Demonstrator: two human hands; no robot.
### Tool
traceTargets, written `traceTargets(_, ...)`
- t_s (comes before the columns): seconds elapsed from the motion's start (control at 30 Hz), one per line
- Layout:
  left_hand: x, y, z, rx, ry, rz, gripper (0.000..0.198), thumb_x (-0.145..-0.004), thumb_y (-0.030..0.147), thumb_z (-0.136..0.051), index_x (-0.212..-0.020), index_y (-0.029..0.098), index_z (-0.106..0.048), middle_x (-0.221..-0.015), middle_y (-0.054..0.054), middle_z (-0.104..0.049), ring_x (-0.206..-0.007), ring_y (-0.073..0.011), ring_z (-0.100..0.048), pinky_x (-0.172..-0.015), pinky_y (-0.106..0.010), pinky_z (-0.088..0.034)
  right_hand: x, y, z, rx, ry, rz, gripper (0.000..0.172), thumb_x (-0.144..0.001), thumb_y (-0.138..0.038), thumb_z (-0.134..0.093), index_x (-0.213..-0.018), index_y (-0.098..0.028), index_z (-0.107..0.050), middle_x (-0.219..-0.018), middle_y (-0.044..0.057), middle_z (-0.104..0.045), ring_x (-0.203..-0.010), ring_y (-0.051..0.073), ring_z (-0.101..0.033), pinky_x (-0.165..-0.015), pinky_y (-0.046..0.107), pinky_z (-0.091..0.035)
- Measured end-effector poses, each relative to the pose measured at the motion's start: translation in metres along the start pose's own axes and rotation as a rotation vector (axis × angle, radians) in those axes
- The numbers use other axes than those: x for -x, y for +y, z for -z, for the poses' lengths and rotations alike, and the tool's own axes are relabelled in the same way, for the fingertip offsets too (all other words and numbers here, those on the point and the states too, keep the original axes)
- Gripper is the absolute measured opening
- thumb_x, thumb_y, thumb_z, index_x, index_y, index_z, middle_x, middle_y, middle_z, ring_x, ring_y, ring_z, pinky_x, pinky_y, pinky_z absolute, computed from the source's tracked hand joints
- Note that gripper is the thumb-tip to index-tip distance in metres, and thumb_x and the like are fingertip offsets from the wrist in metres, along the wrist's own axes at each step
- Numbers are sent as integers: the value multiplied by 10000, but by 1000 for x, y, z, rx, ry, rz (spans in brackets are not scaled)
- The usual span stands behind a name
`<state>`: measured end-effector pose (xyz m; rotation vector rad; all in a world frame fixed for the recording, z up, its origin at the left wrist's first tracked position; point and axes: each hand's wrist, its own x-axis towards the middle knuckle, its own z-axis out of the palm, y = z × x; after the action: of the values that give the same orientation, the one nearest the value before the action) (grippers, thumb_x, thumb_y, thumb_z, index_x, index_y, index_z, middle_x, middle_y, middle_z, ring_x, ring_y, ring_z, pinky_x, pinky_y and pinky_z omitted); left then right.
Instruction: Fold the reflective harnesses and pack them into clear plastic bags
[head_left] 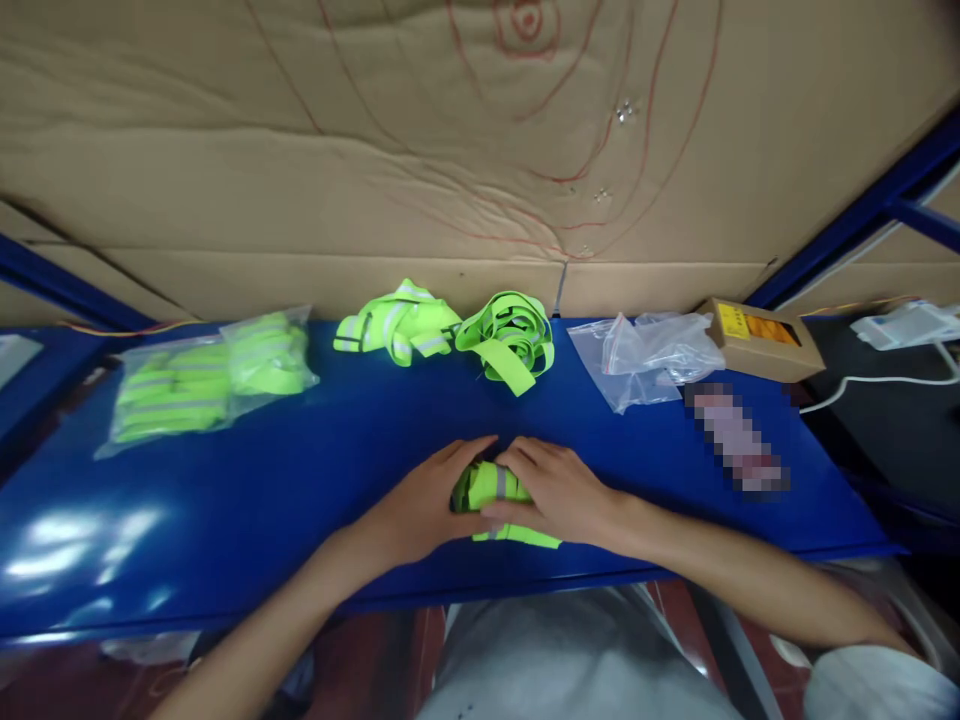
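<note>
A folded neon-yellow reflective strap (501,482) with a grey stripe lies near the front edge of the blue table. My left hand (431,500) curves round its left side, and my right hand (556,490) presses on it from the right. Both thumbs meet along its near side. One flat end of the strap sticks out below my right hand. Part of the bundle is hidden by my fingers. Farther back sit a loose heap of reflective straps (405,322) and a coiled yellow band (514,340).
Bagged reflective straps (176,392) lie at the left. Clear plastic bags (649,355) rest at the right beside an open cardboard box (765,345) and a blurred-out object (739,438). A cardboard wall (375,180) rises behind the blue table (262,500). A white cable (877,380) runs at the far right.
</note>
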<state>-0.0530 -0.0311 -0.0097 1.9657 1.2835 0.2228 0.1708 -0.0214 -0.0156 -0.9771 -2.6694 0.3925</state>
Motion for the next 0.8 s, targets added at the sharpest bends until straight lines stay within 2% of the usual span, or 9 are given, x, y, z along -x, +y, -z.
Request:
traceTargets(0.07, 2, 3, -1, 27, -24, -59, 1021, -727, 496, -855, -1576, 203, -369, -1572, -167, -469, -1451, -347, -469, -1215, -513, -405, 6, -2, -5, 24, 66, 132, 580, -957, -716, -540, -1038, -153, -657, -940, 79, -695, -866, 216, -664, -738, 324, -492)
traceTargets(0.1, 3, 5, -3, 43, -57, -113, 1022, -697, 506, -872, -1558, 217, -403, -1575, -161, -467, -1460, -351, -456, -1220, -512, -402, 9, -3, -7, 61, 111, 222, 581, -961, -722, -523, -1013, -162, -667, -905, 70, -698, -857, 215, -660, -744, 328, -488)
traceTargets(0.2, 6, 12, -10, 151, -157, -258, 770, -737, 493, -836, -1420, 261, -565, -1488, -116, -576, -1379, -333, -547, -1161, -465, -472, 17, -3, -12, 195, 273, 425, 510, -1015, -663, -480, -993, -195, -683, -859, 52, -706, -829, 196, -638, -735, 329, -452)
traceTargets(0.27, 6, 16, -17, 280, -137, -280, 567, -810, 498, -766, -1300, 243, -637, -1298, -102, -701, -1177, -307, -677, -998, -422, -571, 19, -1, -11, 217, 374, 451, 439, -1026, -617, -507, -1008, -212, -675, -874, 40, -713, -795, 181, -624, -699, 326, -423)
traceTargets(0.37, 1, 21, -28, 407, 3, -307, 480, -825, 534, -735, -1161, 196, -680, -1074, -102, -757, -957, -283, -716, -794, -368, -588, 17, 6, -8, 145, 507, 379, 482, -980, -669, -551, -1034, -201, -656, -865, 35, -708, -761, 184, -620, -681, 332, -424)
traceTargets(0.5, -11, 33, -36, 417, 168, -379, 437, -788, 505, -777, -1041, 160, -690, -1010, -101, -748, -889, -243, -682, -785, -326, -548, 17, 15, -1, 92, 598, 330, 567, -967, -715, -519, -1083, -175, -647, -863, 56, -700, -756, 201, -628, -680, 338, -462)
traceTargets(0.63, -27, 46, -38, 405, 173, -360, 357, -810, 424, -765, -1011, 135, -701, -902, -74, -733, -770, -188, -633, -704, -276, -497, 21, 20, 10, -99, 619, 288, 503, -1029, -624, -477, -1203, -172, -612, -1047, 106, -682, -883, 209, -650, -756, 330, -529)
traceTargets(0.7, -33, 49, -40, 408, 165, -307, 338, -816, 383, -768, -1030, 128, -714, -884, -66, -733, -738, -172, -617, -678, -265, -476, 21, 22, 17, -323, 626, 167, 456, -1054, -574, -449, -1246, -184, -587, -1146, 124, -633, -974, 211, -638, -802, 324, -545)
traceTargets(0.8, -40, 46, -44, 532, 189, -151, 385, -748, 377, -845, -1022, 131, -733, -839, -47, -731, -695, -160, -613, -652, -260, -482, 16, 30, 28, -563, 636, -15, 369, -1088, -491, -390, -1253, -212, -568, -1154, 105, -606, -939, 189, -623, -798, 313, -547)
